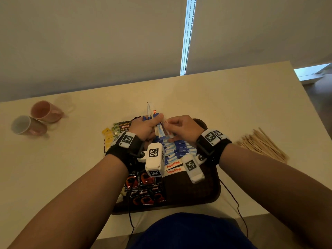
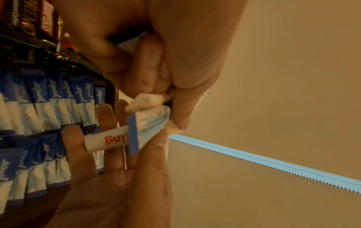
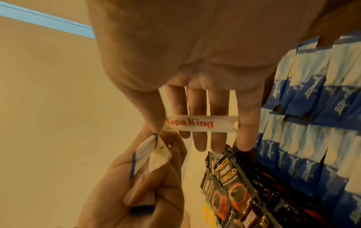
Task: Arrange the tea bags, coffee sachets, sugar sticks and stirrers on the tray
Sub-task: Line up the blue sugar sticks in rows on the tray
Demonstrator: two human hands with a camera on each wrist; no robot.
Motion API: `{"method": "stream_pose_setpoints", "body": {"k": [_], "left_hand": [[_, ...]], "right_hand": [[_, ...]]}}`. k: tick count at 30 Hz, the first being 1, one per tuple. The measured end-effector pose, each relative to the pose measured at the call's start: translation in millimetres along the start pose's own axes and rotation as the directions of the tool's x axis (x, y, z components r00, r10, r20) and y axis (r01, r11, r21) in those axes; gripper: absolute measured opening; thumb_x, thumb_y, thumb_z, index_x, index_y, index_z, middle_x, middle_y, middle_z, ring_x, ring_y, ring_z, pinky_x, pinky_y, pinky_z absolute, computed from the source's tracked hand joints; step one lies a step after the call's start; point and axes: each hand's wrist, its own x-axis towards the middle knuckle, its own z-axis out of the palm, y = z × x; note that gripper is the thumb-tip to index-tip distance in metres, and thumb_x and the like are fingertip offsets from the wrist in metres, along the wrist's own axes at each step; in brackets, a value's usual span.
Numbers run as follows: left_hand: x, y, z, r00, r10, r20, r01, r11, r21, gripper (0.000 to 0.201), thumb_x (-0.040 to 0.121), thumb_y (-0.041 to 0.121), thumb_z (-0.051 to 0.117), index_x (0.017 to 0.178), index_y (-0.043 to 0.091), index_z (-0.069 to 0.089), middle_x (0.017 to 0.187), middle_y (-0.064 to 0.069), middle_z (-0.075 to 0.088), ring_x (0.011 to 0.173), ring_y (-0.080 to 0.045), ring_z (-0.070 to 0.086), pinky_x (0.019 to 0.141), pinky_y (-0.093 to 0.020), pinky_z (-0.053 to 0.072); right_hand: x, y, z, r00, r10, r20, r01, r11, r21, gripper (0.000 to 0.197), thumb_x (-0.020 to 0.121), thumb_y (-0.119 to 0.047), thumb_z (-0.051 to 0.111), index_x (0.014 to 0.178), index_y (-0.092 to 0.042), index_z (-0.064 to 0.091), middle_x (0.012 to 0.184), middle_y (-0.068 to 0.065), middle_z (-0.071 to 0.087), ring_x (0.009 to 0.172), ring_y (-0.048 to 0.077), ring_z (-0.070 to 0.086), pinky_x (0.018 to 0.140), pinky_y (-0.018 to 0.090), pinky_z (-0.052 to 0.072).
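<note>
Above the far end of the dark brown tray (image 1: 206,191), my left hand (image 1: 147,126) grips a bunch of blue-and-white and white sugar sticks (image 1: 150,112). My right hand (image 1: 181,127) pinches one white Tapa King sugar stick (image 3: 197,124) between thumb and fingers, one end beside the bunch (image 2: 152,123). Rows of blue sugar sticks (image 1: 177,150) lie across the tray's middle, with two white Tapa King sticks (image 1: 173,168) below them. Black coffee sachets (image 1: 145,189) fill the tray's near left. Wooden stirrers (image 1: 264,144) lie piled on the table to the right.
Yellow tea bags (image 1: 107,137) and green and dark sachets (image 1: 122,127) lie at the tray's far left edge. Two mugs (image 1: 36,117) lie on their sides at the table's far left. Cables (image 1: 233,198) run off the table's near edge.
</note>
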Motion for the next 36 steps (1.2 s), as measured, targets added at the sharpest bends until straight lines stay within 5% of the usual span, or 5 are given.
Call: {"method": "stream_pose_setpoints", "body": {"k": [9, 12, 18, 29, 36], "left_hand": [[-6, -3, -1, 0.996, 0.002, -0.094, -0.008, 0.998, -0.065, 0.027, 0.093, 0.032, 0.07, 0.077, 0.015, 0.055, 0.04, 0.006, 0.052, 0.028, -0.006, 0.038, 0.032, -0.016, 0.03], [-11, -2, 1, 0.995, 0.006, -0.098, -0.015, 0.996, -0.089, 0.025, 0.093, 0.029, 0.069, 0.08, 0.014, 0.053, 0.047, 0.002, 0.055, 0.027, -0.002, 0.043, 0.032, -0.014, 0.033], [-17, 2, 8, 0.995, 0.024, -0.094, -0.035, 0.993, -0.114, 0.023, 0.095, 0.022, 0.068, 0.077, 0.016, 0.053, 0.053, 0.001, 0.052, 0.026, 0.0, 0.043, 0.031, -0.012, 0.032], [-18, 1, 9, 0.997, 0.026, -0.073, -0.036, 0.99, -0.133, 0.026, 0.095, 0.02, 0.067, 0.075, 0.015, 0.051, 0.06, -0.001, 0.046, 0.027, 0.0, 0.044, 0.031, -0.012, 0.035], [-14, -2, 11, 1.0, 0.023, -0.001, -0.023, 0.987, -0.161, 0.023, 0.095, 0.024, 0.067, 0.081, 0.014, 0.051, 0.038, 0.008, 0.046, 0.027, -0.003, 0.036, 0.03, -0.015, 0.029]], "right_hand": [[-4, 8, -13, 0.994, -0.027, -0.102, 0.011, 0.989, -0.151, 0.014, 0.096, -0.016, 0.063, 0.098, -0.007, 0.074, 0.091, 0.015, 0.075, 0.074, 0.017, 0.069, 0.072, 0.03, 0.06], [-9, 15, -29, 0.99, -0.119, -0.081, 0.054, 0.83, -0.555, 0.02, 0.092, -0.031, 0.068, 0.097, -0.016, 0.079, 0.081, -0.003, 0.073, 0.063, -0.002, 0.058, 0.055, 0.008, 0.042], [-26, 49, -40, 0.974, 0.215, 0.077, -0.01, 0.376, -0.927, 0.016, 0.083, -0.025, 0.078, 0.097, -0.017, 0.075, 0.096, -0.004, 0.072, 0.087, 0.01, 0.064, 0.078, 0.023, 0.051], [-26, 77, -44, 0.961, 0.271, 0.056, -0.001, 0.206, -0.979, 0.016, 0.088, -0.026, 0.072, 0.097, -0.013, 0.069, 0.105, 0.006, 0.065, 0.097, 0.023, 0.062, 0.085, 0.03, 0.051], [-26, 53, -34, 0.989, -0.15, 0.007, 0.098, 0.609, -0.787, 0.024, 0.093, -0.037, 0.064, 0.092, -0.015, 0.074, 0.084, -0.002, 0.07, 0.074, 0.01, 0.06, 0.066, 0.021, 0.046]]}}
